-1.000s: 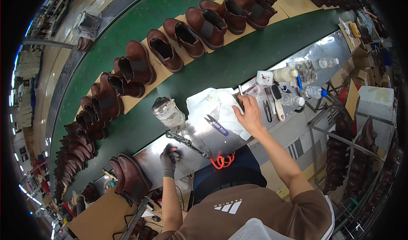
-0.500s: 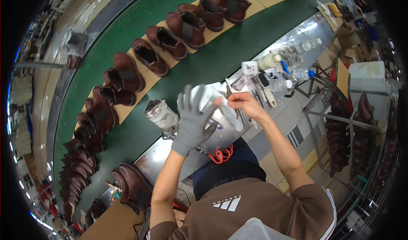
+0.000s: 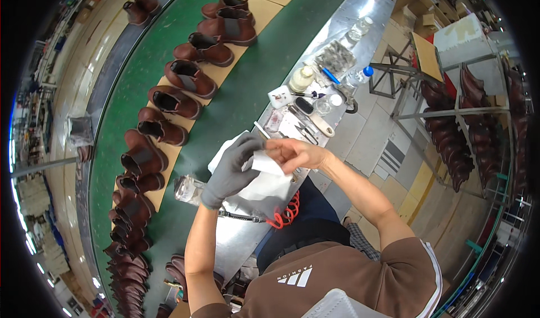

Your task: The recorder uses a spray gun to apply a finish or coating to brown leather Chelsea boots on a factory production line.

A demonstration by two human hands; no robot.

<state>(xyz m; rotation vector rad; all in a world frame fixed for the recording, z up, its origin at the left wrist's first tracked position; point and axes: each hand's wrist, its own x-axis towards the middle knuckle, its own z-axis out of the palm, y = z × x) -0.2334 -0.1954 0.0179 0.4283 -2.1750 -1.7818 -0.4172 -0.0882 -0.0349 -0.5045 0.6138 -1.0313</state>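
My left hand [image 3: 233,169], in a grey glove, is curled closed on a small white sheet [image 3: 266,164], cloth or paper. My bare right hand [image 3: 297,153] meets it from the right, fingers bent together at the sheet's upper edge; the fingertips are partly hidden. Both hands are above a larger white sheet [image 3: 261,195] lying on the metal bench. Left of the glove is a clear, smudged container [image 3: 188,189]. A red coiled hose [image 3: 286,211] hangs at the bench's near edge, joined to a dark fitting [image 3: 242,216].
Brown ankle boots [image 3: 191,77] stand in a row on cardboard along the green conveyor [image 3: 256,73]. On the bench's right lie a brush [image 3: 316,115], scissors [image 3: 306,132], a blue-capped bottle [image 3: 358,77] and a cream-coloured bottle [image 3: 302,79]. Further right, a metal rack [image 3: 450,114] holds brown boot parts.
My left hand has gone from spread fingers to a closed grip on the white sheet. Both hands have drawn closer together. The whole view has turned and shifted.
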